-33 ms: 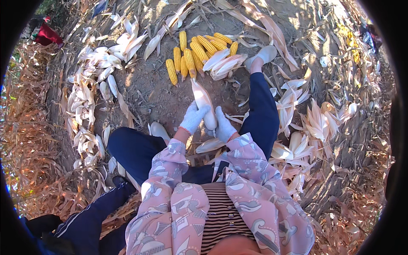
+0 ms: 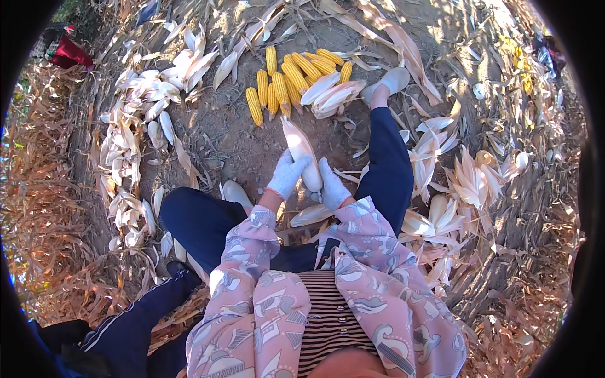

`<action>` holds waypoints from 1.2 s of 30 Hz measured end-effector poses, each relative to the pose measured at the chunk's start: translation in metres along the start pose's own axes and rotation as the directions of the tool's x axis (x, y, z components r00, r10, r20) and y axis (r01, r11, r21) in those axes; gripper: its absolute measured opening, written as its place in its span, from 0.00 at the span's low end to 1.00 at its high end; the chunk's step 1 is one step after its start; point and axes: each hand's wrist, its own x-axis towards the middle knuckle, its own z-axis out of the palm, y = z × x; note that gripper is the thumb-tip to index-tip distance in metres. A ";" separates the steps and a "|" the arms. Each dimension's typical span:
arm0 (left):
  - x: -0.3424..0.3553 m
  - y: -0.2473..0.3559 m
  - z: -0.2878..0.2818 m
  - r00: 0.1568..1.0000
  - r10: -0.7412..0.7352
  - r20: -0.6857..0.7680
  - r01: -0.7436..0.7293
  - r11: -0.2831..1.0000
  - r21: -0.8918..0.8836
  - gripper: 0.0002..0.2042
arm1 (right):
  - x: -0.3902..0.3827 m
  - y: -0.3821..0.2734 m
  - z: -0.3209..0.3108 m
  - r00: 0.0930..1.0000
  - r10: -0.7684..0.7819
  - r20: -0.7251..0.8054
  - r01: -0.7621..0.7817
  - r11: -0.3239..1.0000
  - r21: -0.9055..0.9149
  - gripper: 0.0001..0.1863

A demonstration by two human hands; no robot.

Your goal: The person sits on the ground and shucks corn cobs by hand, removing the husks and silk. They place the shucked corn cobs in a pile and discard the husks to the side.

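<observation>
An ear of corn still in its pale husk (image 2: 301, 154) lies between my hands, its narrow end pointing away from me. My left hand (image 2: 287, 174), in a white knitted glove, is closed around its left side. On the other side my right hand (image 2: 332, 184), gloved the same way, grips it near the thick lower end. Just beyond the husk's tip lies a pile of bare yellow corn cobs (image 2: 280, 91) on the soil. Some loose pale husks (image 2: 333, 99) rest against the right of that pile.
Unhusked ears (image 2: 123, 154) form a long heap at the left. Torn husks (image 2: 472, 183) are piled at the right, beyond my bent leg (image 2: 386, 164). Another person's dark trouser leg (image 2: 135, 315) shows at the lower left. More yellow cobs (image 2: 522, 63) lie far right.
The husk's narrow tip has shifted very slightly to the left. Both hands keep their hold, and everything else looks the same.
</observation>
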 end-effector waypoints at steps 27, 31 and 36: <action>-0.032 -0.003 0.037 0.987 0.130 -0.097 -0.059 0.843 0.534 0.22 | 0.004 0.004 -0.011 0.846 -0.436 -0.305 0.486 0.868 0.106 0.19; -0.029 -0.010 0.039 0.957 0.285 -0.059 -0.191 0.769 0.610 0.21 | 0.016 0.002 -0.023 0.861 -0.446 -0.245 0.496 0.843 0.209 0.19; -0.027 -0.007 0.026 0.931 0.364 -0.006 -0.242 0.632 0.736 0.18 | -0.003 -0.019 -0.011 0.853 -0.485 -0.191 0.521 0.809 0.273 0.17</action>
